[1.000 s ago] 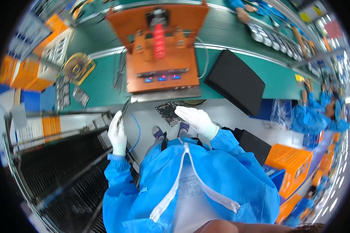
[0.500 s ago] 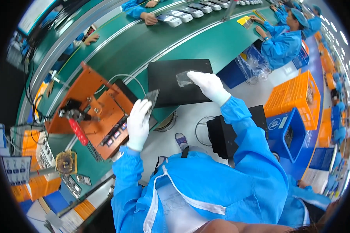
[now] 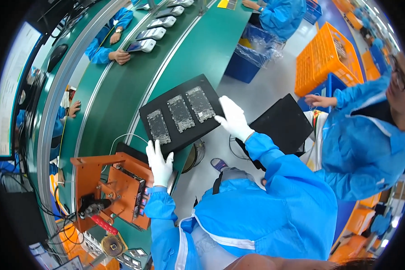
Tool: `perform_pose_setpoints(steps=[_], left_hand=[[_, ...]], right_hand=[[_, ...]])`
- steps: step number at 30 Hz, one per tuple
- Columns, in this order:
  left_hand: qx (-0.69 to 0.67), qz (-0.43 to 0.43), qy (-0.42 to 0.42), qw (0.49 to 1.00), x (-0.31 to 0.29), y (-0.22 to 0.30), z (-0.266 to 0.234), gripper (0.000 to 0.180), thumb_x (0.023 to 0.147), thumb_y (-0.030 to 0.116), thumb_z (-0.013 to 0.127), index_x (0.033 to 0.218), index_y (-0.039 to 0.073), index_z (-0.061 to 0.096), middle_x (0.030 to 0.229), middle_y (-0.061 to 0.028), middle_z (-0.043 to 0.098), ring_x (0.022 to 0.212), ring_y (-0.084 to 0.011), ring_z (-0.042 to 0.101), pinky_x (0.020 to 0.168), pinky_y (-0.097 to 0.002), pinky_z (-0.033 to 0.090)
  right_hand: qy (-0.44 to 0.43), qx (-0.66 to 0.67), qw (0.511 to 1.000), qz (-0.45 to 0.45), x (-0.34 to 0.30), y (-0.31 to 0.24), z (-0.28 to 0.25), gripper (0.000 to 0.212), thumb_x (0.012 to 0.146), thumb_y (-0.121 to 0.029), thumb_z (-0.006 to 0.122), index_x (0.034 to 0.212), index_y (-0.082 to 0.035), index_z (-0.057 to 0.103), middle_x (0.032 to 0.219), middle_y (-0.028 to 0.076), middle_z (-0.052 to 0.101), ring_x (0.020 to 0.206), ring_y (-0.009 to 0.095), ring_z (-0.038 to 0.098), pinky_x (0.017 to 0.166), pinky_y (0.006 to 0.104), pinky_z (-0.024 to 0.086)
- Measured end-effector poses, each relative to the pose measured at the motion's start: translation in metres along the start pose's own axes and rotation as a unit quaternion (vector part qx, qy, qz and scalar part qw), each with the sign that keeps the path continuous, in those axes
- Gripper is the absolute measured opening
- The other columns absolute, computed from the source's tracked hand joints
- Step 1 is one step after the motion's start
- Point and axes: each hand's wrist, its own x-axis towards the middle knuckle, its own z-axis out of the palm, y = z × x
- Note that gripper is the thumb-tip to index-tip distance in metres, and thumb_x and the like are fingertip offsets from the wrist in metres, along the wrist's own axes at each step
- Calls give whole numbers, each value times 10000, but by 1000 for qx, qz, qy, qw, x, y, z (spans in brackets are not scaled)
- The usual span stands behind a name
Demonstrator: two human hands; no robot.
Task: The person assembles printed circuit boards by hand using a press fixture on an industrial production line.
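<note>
Three thin, phone-sized plates lie in a row on a black board (image 3: 175, 138): a left plate (image 3: 158, 127), a middle plate (image 3: 181, 113) and a right plate (image 3: 200, 104). They look dark, glossy and mottled; their exact kind is not clear. My white-gloved left hand (image 3: 160, 165) is at the board's near left edge, just below the left plate, its fingers apart and holding nothing. At the board's right edge, beside the right plate, my gloved right hand (image 3: 233, 119) has its thumb and fingers spread, with nothing seen in it.
An orange fixture (image 3: 117, 189) with a red-handled clamp (image 3: 104, 224) stands left of my left hand. Beyond the board, white handheld devices (image 3: 152, 33) line the green conveyor (image 3: 117, 90). A co-worker (image 3: 360, 139) stands close on the right, near a black surface (image 3: 283, 123) and orange crate (image 3: 321, 58).
The plate in my left hand and the one under my right hand are released; three now lie on the board. The view has turned right, and a co-worker has come in on the right.
</note>
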Motion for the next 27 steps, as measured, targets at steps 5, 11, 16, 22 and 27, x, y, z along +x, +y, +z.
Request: perform_pose_setpoints(steps=[5,11,16,22,27], left_hand=[[-90,-61,2,994,-11,-5,14,819,982,214,800,1661,29,381,1761,-286,257,1606,-463,321,1300,-478,323],[-202,-143,33,968,-13,16,13,682,1039,266,749,1617,33,470,1772,-269,254,1621,-409,324,1306,-465,300],[-303,-169,80,934,-20,3,5,541,1077,234,707,1544,5,556,1667,-187,479,1548,-322,436,1272,-434,337],[-418,-158,90,890,-4,24,-24,506,1118,167,638,1555,-55,513,1609,-172,547,1480,-260,515,1243,-367,371],[-404,-161,96,895,0,32,-30,511,1129,152,611,1571,-72,490,1600,-186,555,1469,-257,531,1239,-368,382]], right_hand=[[-120,58,973,187,6,10,1,792,1029,-404,695,1620,30,397,1631,288,477,1503,454,480,1238,496,404],[66,36,985,155,-1,25,60,570,1082,-362,623,1537,-33,523,1560,233,564,1395,424,576,1132,532,473],[-4,357,891,279,28,-17,18,473,1110,-270,606,1498,-3,560,1409,147,685,1222,258,677,1037,380,542],[-17,588,740,327,48,-13,-12,501,1112,-160,589,1592,-56,493,1497,100,625,1347,220,608,1047,426,553],[-16,538,772,339,60,-18,-13,477,1090,-93,594,1558,-22,537,1556,126,594,1404,253,574,1182,415,453]])
